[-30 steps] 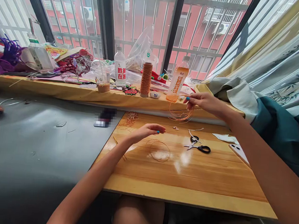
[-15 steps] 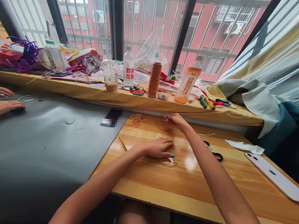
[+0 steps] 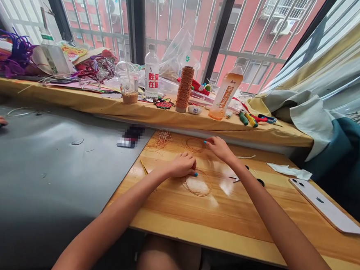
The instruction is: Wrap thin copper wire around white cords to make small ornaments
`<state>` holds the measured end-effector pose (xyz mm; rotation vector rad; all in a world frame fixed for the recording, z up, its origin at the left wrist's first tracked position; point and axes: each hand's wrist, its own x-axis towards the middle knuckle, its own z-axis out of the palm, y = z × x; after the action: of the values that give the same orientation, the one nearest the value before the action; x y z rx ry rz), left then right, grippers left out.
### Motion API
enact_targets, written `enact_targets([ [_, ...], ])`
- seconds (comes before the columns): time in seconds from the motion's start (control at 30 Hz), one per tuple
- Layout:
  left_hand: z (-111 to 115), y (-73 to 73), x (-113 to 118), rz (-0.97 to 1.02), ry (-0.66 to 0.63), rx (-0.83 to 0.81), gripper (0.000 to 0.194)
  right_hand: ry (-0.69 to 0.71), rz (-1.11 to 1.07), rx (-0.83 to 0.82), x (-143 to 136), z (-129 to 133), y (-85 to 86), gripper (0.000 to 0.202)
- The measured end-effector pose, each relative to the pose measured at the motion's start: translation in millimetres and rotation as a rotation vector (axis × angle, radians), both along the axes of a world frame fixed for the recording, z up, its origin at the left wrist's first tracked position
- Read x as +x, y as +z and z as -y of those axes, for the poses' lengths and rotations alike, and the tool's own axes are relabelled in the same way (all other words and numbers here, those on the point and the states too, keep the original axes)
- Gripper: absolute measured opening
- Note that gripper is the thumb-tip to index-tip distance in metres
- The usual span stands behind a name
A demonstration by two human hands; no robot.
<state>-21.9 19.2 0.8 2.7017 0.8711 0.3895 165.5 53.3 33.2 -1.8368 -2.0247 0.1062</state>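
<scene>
A broad stretch of wood lies between the near wire loop [image 3: 198,195] and the front edge of the worktop [image 3: 238,227]. On the left, the wood meets a grey sheet [image 3: 56,175]; at the back rises a cloth-covered sill [image 3: 92,103], crowded with a cord-wrapped roll [image 3: 185,89], an orange drink bottle [image 3: 226,93] and coloured tool handles [image 3: 252,120].

The scissors [image 3: 260,182] lie partly hidden under the right forearm, with a tissue [image 3: 290,171] and a phone [image 3: 326,207] farther right. Wire scraps [image 3: 162,140] sit in the back left corner, and a yellow pointed tool [image 3: 143,166] lies beside the left forearm.

The left hand [image 3: 184,166] is loosely curled, its thumb at the near loop's left side; the right hand [image 3: 219,147] is narrow, fingertips at the right side of the far wire loop [image 3: 194,151] — whether either grips wire, I cannot tell.
</scene>
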Motion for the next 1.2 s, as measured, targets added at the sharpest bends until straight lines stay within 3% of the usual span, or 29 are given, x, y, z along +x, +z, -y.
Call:
enact_targets([
  [0.13,2.0,-2.8,4.0,-0.049,-0.080,0.011,0.008,0.082,-0.279,0.018,3.3,26.0,-6.3,0.028],
  [0.23,1.4,0.7,2.2,0.025,-0.103,0.043,0.010,0.194,-0.422,-0.066,-0.3,38.5,-8.7,0.033],
  [0.47,-5.7,15.6,-8.3,0.331,0.139,-0.192,0.013,0.329,-0.717,-0.450,-17.0,60.2,-5.0,0.054],
  [0.6,-6.4,19.5,-10.4,0.457,0.171,-0.303,0.010,0.437,-0.827,-0.582,-19.9,64.2,-5.3,0.043],
  [0.77,-11.1,22.4,-14.3,0.554,0.166,-0.420,0.015,0.375,-0.949,-0.466,-14.0,61.5,-1.4,0.035],
  [1.0,-20.5,20.7,-24.5,0.397,0.142,-0.477,0.018,0.127,-1.146,-0.208,9.5,53.0,4.8,0.033],
  [1.2,-21.2,13.5,-26.6,0.025,0.172,-0.141,0.019,0.040,-1.430,-0.111,30.5,47.8,3.2,0.020],
])
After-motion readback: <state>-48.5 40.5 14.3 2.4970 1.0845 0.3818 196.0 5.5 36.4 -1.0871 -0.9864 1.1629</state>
